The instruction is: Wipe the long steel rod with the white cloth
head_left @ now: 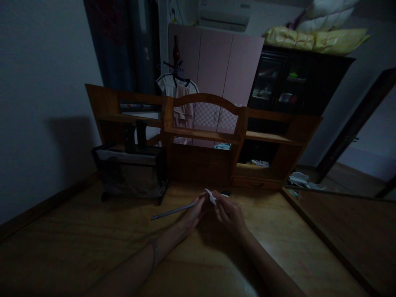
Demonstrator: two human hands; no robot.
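Observation:
Both my hands meet above the wooden bed boards, close to the headboard. My left hand point(196, 209) is closed around a long thin grey rod point(173, 212), which sticks out to the left and slants a little downward. My right hand point(229, 212) is closed on a crumpled white tissue or cloth point(211, 196) pressed between the two hands. A dark tip point(226, 192) shows just beyond my right fingers. Whether it belongs to the rod is hidden by my hands. The light is dim, so fine detail is lost.
A wooden headboard point(204, 133) with shelves stands ahead. Left of my hands, a black-framed box-like appliance point(131, 173) sits on the boards point(123, 247). Beyond are a pink wardrobe point(213, 62), hanging clothes point(183, 103) and a black cabinet point(312, 82). A raised edge point(318, 231) runs along the right.

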